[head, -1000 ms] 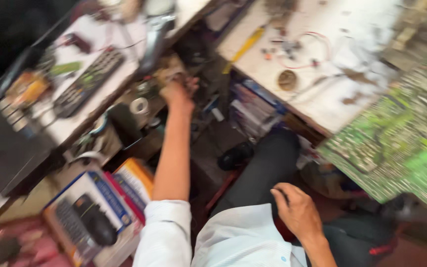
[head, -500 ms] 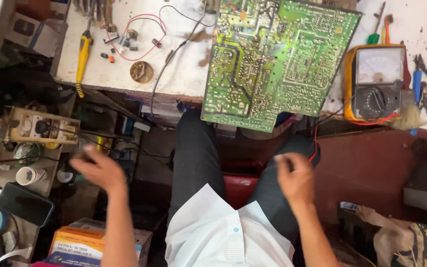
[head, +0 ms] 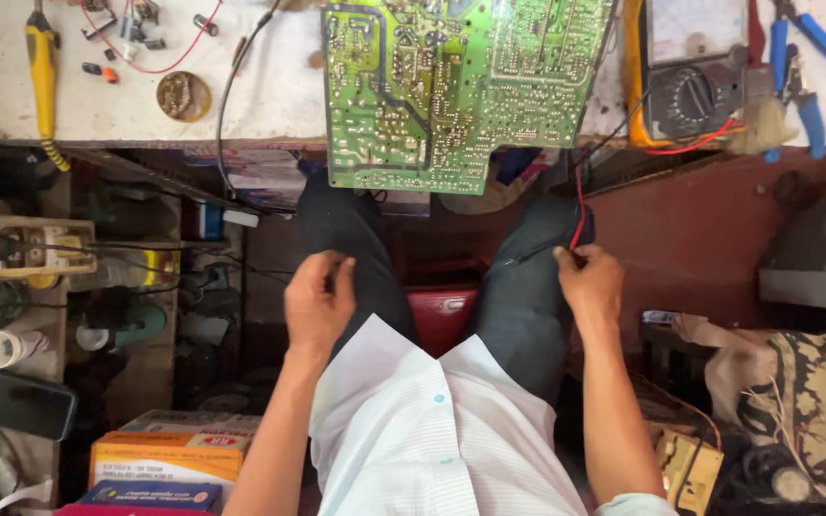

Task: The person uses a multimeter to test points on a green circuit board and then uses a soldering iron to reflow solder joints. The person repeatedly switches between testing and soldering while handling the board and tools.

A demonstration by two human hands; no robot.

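Left to right: our left hand (head: 318,304) rests on the left knee, fingers loosely curled and holding nothing, green board (head: 451,91) overhangs the counter (head: 270,100) edge above, right hand (head: 592,284) on the right knee pinches the red lead (head: 580,205) running up to the meter (head: 690,76).

Open room between left hand (head: 317,304) and right hand (head: 590,284), over the lap. At 12 o'clock, overhanging circuit board (head: 451,91) blocking upward passage; boxes (head: 169,459) at 8 o'clock.
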